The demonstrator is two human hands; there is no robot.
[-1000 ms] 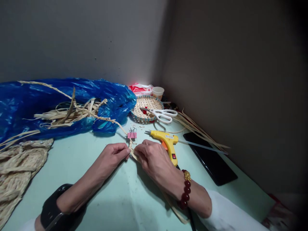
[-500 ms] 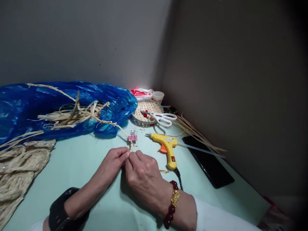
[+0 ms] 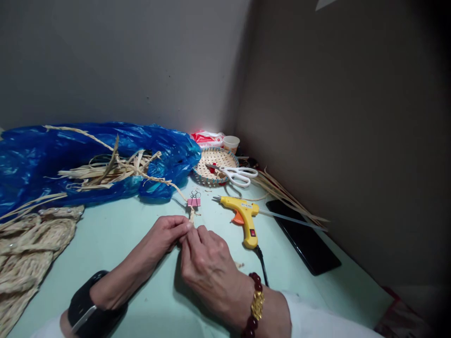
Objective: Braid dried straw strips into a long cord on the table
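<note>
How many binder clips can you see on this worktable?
1: a pink binder clip, on the straw cord, just beyond the left hand and right hand. Others could be hidden.

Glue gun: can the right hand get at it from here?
Likely yes: the yellow glue gun lies just beyond the right hand, with nothing between. Whatever it grips at the strand is hidden and may need releasing first.

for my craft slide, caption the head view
Left hand and right hand meet at a cord by a pink clip, glue gun nearby.
</note>
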